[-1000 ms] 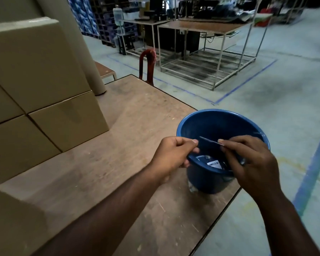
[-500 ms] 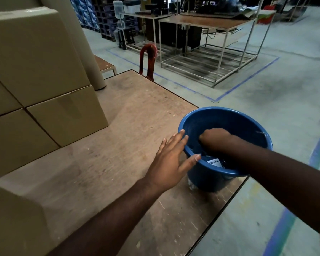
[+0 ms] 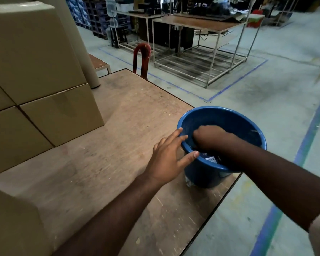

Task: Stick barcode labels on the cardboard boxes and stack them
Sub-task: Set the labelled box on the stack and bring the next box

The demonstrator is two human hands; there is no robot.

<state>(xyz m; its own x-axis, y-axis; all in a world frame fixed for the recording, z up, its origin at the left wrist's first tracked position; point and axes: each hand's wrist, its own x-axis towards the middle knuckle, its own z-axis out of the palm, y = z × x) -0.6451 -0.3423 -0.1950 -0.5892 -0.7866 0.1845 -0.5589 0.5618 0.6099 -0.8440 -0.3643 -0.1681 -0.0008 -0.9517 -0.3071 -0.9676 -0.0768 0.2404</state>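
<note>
Now, our left hand [image 3: 166, 161]: open, fingers spread, touching the bucket's rim.
Our right hand [image 3: 211, 137]: plunged into the blue bucket [image 3: 248, 130], fingers hidden, so we cannot tell its grip.
Label [image 3: 211, 159]: white slip in the bucket's bottom.
Boxes [image 3: 35, 74]: stacked left on our bench [image 3: 109, 163].

The left hand [image 3: 167, 159] was stretched forward with the palm down and the fingers [image 3: 175, 135] spread flat. The right hand [image 3: 209, 137] was bent down at the wrist, the fingers hidden, and its forearm came in from the right.
</note>
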